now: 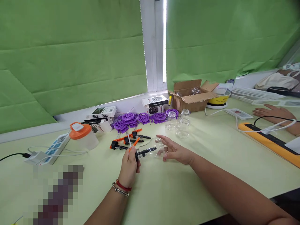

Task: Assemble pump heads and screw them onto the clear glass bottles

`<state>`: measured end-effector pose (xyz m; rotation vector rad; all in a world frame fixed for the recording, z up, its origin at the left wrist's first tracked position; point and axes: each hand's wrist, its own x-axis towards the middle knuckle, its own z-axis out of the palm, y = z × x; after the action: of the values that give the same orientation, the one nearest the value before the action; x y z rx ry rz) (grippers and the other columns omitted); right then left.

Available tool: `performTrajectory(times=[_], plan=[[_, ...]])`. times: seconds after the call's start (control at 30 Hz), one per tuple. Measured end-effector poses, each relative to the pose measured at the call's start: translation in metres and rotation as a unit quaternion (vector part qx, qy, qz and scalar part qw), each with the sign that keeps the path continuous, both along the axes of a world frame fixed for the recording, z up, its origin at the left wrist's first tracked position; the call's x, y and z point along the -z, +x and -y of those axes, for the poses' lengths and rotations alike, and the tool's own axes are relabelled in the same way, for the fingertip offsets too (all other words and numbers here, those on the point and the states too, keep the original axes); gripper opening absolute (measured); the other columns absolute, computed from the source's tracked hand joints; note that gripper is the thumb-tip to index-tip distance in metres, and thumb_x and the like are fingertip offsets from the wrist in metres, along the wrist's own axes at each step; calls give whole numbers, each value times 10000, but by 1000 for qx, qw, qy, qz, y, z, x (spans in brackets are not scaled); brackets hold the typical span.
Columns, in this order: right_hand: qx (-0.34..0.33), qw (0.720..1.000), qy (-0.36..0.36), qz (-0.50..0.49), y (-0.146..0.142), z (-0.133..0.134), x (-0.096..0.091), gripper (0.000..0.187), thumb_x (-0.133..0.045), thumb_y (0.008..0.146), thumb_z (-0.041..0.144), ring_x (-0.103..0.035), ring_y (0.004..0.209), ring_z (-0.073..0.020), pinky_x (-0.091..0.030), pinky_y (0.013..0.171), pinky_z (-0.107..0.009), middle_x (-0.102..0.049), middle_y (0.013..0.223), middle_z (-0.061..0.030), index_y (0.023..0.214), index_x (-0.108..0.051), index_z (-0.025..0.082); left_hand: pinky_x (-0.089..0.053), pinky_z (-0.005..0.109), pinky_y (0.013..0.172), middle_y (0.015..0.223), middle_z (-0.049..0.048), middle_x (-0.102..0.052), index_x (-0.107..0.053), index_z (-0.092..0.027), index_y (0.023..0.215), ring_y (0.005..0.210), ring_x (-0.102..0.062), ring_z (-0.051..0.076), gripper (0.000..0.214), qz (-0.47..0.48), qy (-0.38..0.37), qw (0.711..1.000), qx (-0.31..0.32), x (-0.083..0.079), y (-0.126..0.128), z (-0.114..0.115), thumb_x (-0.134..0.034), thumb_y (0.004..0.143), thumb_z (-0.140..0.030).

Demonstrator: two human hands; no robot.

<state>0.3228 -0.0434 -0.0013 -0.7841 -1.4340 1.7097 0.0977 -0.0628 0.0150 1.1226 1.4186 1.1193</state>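
My left hand (129, 165) is closed round the handle of an orange and black clamp tool (140, 151), whose black end reaches into the mouth of a clear glass bottle (153, 149). That bottle lies on its side on the pale green table (164, 193). My right hand (173, 150) grips the bottle's body, fingers curled round it. Just behind the hands lie several more orange and black clamp tools (127, 140). Farther back sit several purple round plastic lids (138, 119) and three upright clear glass bottles (179, 123).
A clear tub with an orange lid (83, 136) and a power strip (50, 150) stand at left. Small printed boxes (103, 114) and an open cardboard box (192, 95) line the back. At right lie an orange strip (269, 140), cables and another person's hand (274, 113).
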Motion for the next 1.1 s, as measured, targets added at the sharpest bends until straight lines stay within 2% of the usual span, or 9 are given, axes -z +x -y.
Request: performTrajectory(times=[0.13,0.27,0.43,0.53,0.6,0.7,0.8,0.9,1.1], plan=[[21,1000,-3,1,-3,-3,5,729,-737,733,355,-632,766,-130,-488,569,-240,-455,1229,-96,1342,-339,308,-296,167,305,433,-69,-452,-397,-219,704,350,-375,79,430,11,8,1000,0,1,1,-1,-409,816,-634],[33,998,-50,20,-6,-7,11,519,-614,802,520,-609,552,-102,-403,413,-189,-592,915,-41,1178,-443,207,-310,159,313,454,-76,-434,-402,-221,723,383,-382,81,417,12,22,1000,4,2,3,1,-439,806,-628],[38,995,-83,49,-10,-10,22,575,-408,802,724,-544,406,-96,-337,316,-168,-599,647,-5,939,-503,173,-306,158,303,454,-73,-437,-409,-222,730,393,-384,86,419,9,5,1000,14,4,2,2,-448,798,-634],[36,994,-76,67,-9,-10,23,635,-336,807,750,-544,400,-104,-352,315,-181,-595,635,-23,876,-543,153,-294,156,297,443,-75,-436,-422,-220,732,382,-382,84,414,17,-5,1000,8,4,2,1,-465,788,-628],[37,995,-67,67,-7,-10,20,640,-351,822,725,-584,486,-121,-406,361,-195,-617,710,-60,879,-585,132,-291,158,297,440,-72,-443,-428,-217,728,376,-382,83,418,23,-8,1000,1,4,2,-1,-463,786,-629],[38,998,-46,18,-1,-9,12,513,-551,821,574,-634,813,-172,-526,574,-251,-603,1070,-121,1126,-592,164,-284,161,296,437,-72,-439,-414,-219,705,373,-388,84,428,31,-16,999,-15,3,2,-2,-457,785,-638],[27,999,-29,-20,3,-9,9,707,-737,726,371,-591,1003,-198,-532,751,-325,-406,1359,-95,1355,-421,308,-280,163,296,449,-77,-427,-393,-224,688,381,-399,86,432,37,-21,999,-24,3,1,-3,-460,785,-639],[22,999,-23,-14,4,-10,12,714,-748,717,348,-618,919,-185,-528,713,-323,-427,1307,-101,1355,-430,298,-281,164,301,452,-77,-420,-412,-220,705,391,-392,86,431,37,-5,999,-15,4,1,-3,-446,797,-640],[33,998,-52,-14,-2,-10,10,592,-695,744,482,-650,667,-156,-484,492,-233,-594,895,-53,1218,-513,179,-275,167,302,448,-77,-413,-429,-217,711,393,-385,87,440,39,-11,999,-10,5,3,0,-444,790,-649]])
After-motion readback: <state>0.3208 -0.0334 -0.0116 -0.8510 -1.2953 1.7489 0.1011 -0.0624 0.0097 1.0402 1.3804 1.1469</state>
